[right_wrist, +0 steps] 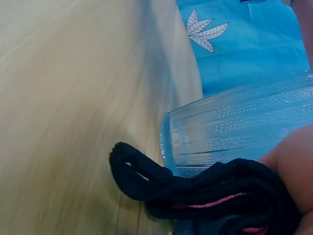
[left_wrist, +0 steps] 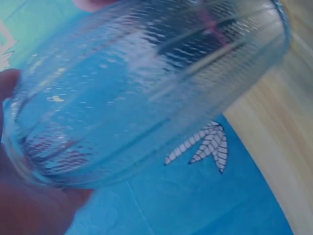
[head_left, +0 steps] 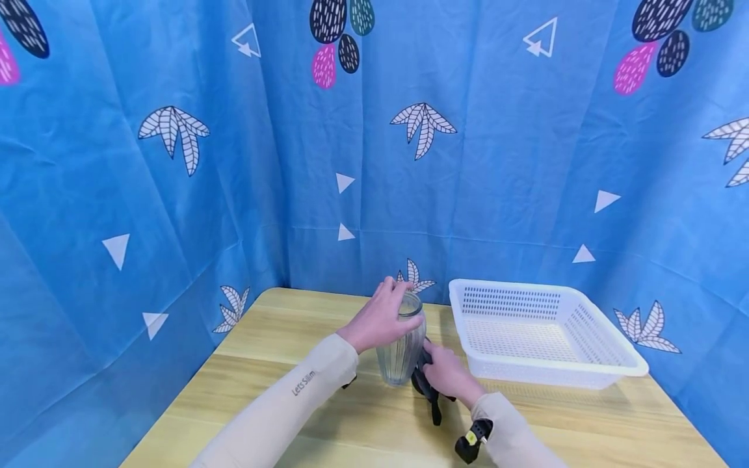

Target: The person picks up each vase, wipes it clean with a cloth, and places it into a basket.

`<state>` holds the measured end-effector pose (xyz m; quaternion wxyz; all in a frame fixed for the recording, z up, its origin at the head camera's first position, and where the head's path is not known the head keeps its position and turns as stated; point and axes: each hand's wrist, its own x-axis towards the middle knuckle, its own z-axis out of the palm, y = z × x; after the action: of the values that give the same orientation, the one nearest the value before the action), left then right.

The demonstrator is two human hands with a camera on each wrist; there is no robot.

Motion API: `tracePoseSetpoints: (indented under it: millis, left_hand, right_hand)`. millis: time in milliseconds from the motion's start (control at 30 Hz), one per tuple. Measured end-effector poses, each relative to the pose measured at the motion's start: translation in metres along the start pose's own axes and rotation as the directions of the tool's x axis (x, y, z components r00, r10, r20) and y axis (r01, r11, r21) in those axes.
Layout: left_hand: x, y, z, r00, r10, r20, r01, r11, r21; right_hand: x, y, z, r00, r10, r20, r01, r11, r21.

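A clear ribbed glass vase (head_left: 396, 359) stands on the table in the head view, slightly tilted. My left hand (head_left: 381, 320) grips it near the rim, thumb on the near side and fingers on the far side. In the left wrist view the vase (left_wrist: 146, 93) fills most of the picture. Against the vase's right side, my right hand (head_left: 452, 374) holds a folded dark cloth (head_left: 426, 383). The right wrist view shows this cloth (right_wrist: 234, 181) bunched in layers, with a loop at one end and pink inside its folds. My right fingertips are partly hidden.
A white perforated plastic basket (head_left: 556, 370) stands to the right of my right hand. The wooden table (head_left: 304, 318) meets a blue patterned curtain (head_left: 497, 162) behind and at the left. A black band with a small device (head_left: 473, 441) is on my right wrist.
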<state>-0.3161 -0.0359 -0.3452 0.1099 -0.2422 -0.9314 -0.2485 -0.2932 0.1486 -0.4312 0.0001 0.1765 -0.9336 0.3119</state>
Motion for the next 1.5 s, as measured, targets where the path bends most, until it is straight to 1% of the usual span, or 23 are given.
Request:
tracePoseSetpoints:
  millis: [100,167,300,400,500,667,767,800,900,1033,1100,1167,1233,1300,1367,1433,1500]
  left_hand:
    - [-0.002,0.003,-0.003,1.0,-0.01,-0.001,0.01,1.0,0.019]
    - [-0.003,0.005,-0.004,1.0,-0.016,0.011,0.016,1.0,0.002]
    - [-0.003,0.007,-0.006,0.999,-0.007,0.036,0.009,0.999,-0.032]
    - [-0.002,0.006,-0.004,0.999,0.007,0.032,-0.007,1.0,-0.018]
    - [0.0,0.003,-0.002,1.0,0.023,0.021,-0.023,1.0,-0.015]
    - [0.002,0.0,0.003,0.998,0.065,-0.004,-0.065,0.998,0.0]
    - [0.005,-0.002,0.004,0.995,0.095,-0.031,-0.095,0.995,-0.002]
    - [0.006,-0.002,0.004,0.994,0.104,-0.038,-0.104,0.995,-0.005]
    - [0.006,-0.003,0.005,0.992,0.116,-0.047,-0.116,0.993,-0.009]
    - [0.005,-0.006,0.004,0.995,0.097,-0.036,-0.098,0.995,-0.004]
    - [0.003,-0.007,0.002,0.996,0.08,-0.031,-0.08,0.997,-0.005]
    - [0.002,-0.009,0.001,0.998,0.058,-0.026,-0.059,0.998,-0.011]
    - [0.0,-0.009,0.0,0.999,0.041,-0.022,-0.042,0.999,-0.013]
    - [-0.001,-0.009,-0.001,0.999,0.031,-0.021,-0.031,0.999,0.014]
    - [-0.001,-0.007,-0.001,0.999,0.036,-0.023,-0.035,0.997,0.074]
    - [0.0,-0.003,-0.001,0.999,0.047,-0.023,-0.044,0.99,0.137]
    - [0.0,0.001,0.0,0.998,0.05,-0.024,-0.045,0.983,0.177]
  right_hand:
    - [-0.004,-0.002,-0.003,1.0,0.021,-0.023,-0.021,0.999,0.028]
    - [-0.007,-0.006,-0.006,0.999,0.041,-0.029,-0.039,0.998,0.058]
    - [-0.014,-0.018,-0.019,0.996,0.075,-0.05,-0.069,0.992,0.102]
    - [-0.019,-0.029,-0.03,0.993,0.075,-0.091,-0.066,0.993,0.097]
    - [-0.023,-0.039,-0.042,0.987,0.043,-0.155,-0.032,0.997,0.069]
    - [-0.02,-0.047,-0.054,0.962,-0.055,-0.268,0.056,0.998,-0.006]
    - [-0.014,-0.049,-0.055,0.953,-0.091,-0.288,0.084,0.996,-0.037]
    - [-0.011,-0.05,-0.055,0.954,-0.091,-0.287,0.082,0.996,-0.044]
    - [-0.005,-0.047,-0.049,0.963,-0.069,-0.261,0.058,0.997,-0.048]
    - [-0.001,-0.037,-0.035,0.977,-0.028,-0.212,0.026,1.0,-0.012]
    - [0.0,-0.032,-0.026,0.985,-0.016,-0.174,0.016,1.0,-0.001]
    - [0.0,-0.026,-0.017,0.993,0.002,-0.117,-0.001,1.0,0.011]
    - [0.0,-0.02,-0.008,0.998,0.007,-0.063,-0.007,1.0,-0.002]
    - [0.0,-0.015,-0.002,1.0,0.017,-0.019,-0.017,1.0,-0.01]
    - [-0.002,-0.012,0.0,1.0,0.029,0.005,-0.029,0.999,-0.02]
    - [-0.004,-0.01,-0.002,0.999,0.046,0.009,-0.046,0.998,-0.034]
    - [-0.008,-0.01,-0.006,0.998,0.07,0.005,-0.07,0.997,-0.037]
